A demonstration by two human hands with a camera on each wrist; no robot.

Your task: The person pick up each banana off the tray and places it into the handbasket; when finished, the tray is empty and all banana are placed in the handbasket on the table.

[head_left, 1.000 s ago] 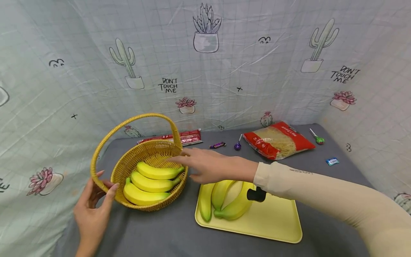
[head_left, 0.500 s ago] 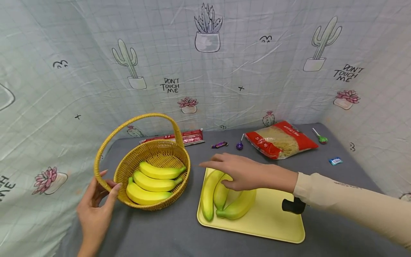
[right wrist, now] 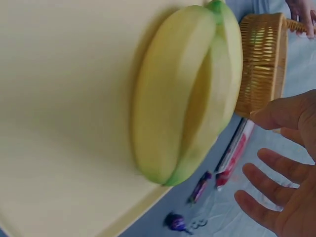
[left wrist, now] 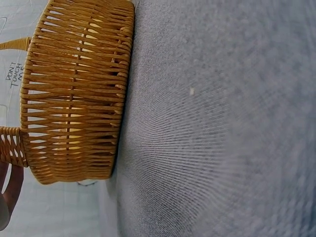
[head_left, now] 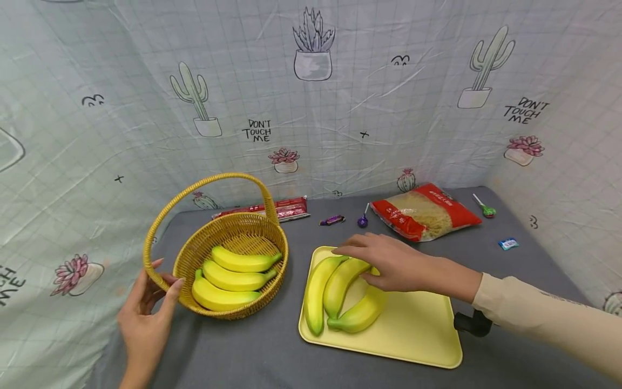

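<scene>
A yellow wicker basket [head_left: 209,237] with a tall hooped handle [head_left: 269,205] stands at the left, holding three yellow bananas [head_left: 230,278] side by side. My left hand [head_left: 146,319] pinches the near base of that handle between thumb and fingers; the left wrist view shows the fingers at the basket's side wall [left wrist: 74,98]. Over the pale yellow tray [head_left: 420,329] my right hand [head_left: 389,262] hovers palm down, fingers loosely extended. Beneath and beside it lie three bananas [head_left: 316,297] with greenish ends. In the right wrist view, its fingers hold nothing and the bananas [right wrist: 168,98] lie just past them.
Along the back lie a red packet [head_left: 291,208], a purple-wrapped candy [head_left: 332,220], a purple lollipop [head_left: 362,221] and a red bag of pasta [head_left: 427,212]. A green lollipop [head_left: 487,211] and a blue packet [head_left: 508,244] are at the right. A printed curtain [head_left: 340,108] surrounds the grey table.
My right hand has withdrawn from over the basket and moved right to above the bananas on the tray. The left hand keeps its hold on the basket handle.
</scene>
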